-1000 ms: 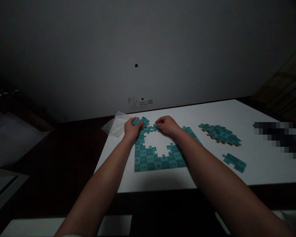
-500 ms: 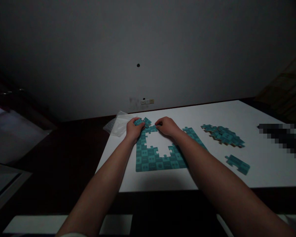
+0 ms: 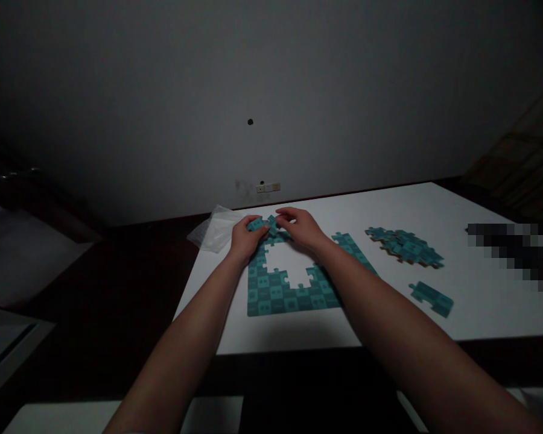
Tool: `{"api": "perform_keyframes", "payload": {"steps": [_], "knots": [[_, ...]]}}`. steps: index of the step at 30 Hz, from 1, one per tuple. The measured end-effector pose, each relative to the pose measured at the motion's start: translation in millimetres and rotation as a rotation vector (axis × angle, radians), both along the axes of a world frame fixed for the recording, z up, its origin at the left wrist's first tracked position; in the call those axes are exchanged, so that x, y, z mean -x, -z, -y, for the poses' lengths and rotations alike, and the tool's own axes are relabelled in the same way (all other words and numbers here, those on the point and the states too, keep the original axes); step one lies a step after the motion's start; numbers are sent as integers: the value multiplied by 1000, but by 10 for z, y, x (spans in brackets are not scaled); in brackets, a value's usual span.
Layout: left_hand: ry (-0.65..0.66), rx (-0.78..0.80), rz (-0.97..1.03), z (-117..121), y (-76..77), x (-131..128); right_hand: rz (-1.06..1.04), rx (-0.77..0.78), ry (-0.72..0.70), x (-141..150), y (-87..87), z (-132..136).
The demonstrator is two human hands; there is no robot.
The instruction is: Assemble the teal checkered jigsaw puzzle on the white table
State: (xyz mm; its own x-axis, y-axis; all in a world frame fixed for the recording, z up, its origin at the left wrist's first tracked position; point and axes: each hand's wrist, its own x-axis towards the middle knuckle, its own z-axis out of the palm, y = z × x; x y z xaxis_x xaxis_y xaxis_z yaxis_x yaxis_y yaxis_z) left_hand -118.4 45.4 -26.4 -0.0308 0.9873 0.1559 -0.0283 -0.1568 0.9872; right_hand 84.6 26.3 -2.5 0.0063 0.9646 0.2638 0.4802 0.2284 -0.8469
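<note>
My left hand (image 3: 247, 238) is closed on teal jigsaw puzzle pieces (image 3: 256, 224) above the far left corner of a partly assembled puzzle (image 3: 276, 295). One piece (image 3: 272, 225) sticks out past the left thumb. Close to that piece is my right hand (image 3: 302, 227), its fingers apart; whether a fingertip touches the piece is unclear. The puzzle is a checkered teal frame around a white gap where the table shows. My right hand and forearm hide part of its far and right sides.
To the right lies a pile of loose puzzle pieces (image 3: 407, 247), with a separate joined strip (image 3: 432, 298) nearer me. A clear plastic bag (image 3: 217, 230) rests at the far left edge of the white table (image 3: 493, 289). A pixelated dark object (image 3: 516, 253) is at far right.
My right hand has moved slightly left and up from the puzzle's far edge toward the pieces in my left hand, and its fingers have spread. My left hand keeps its hold.
</note>
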Motion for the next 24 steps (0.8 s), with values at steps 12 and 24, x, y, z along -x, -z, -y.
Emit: {"api": "perform_keyframes", "payload": {"steps": [12,24], "knots": [[121,9,-8,-81,102,-22,214,14,-17,-702,-230,-176],[134,22,-97,-76,107,-16,335,49,49,-652,191,-17]]}}
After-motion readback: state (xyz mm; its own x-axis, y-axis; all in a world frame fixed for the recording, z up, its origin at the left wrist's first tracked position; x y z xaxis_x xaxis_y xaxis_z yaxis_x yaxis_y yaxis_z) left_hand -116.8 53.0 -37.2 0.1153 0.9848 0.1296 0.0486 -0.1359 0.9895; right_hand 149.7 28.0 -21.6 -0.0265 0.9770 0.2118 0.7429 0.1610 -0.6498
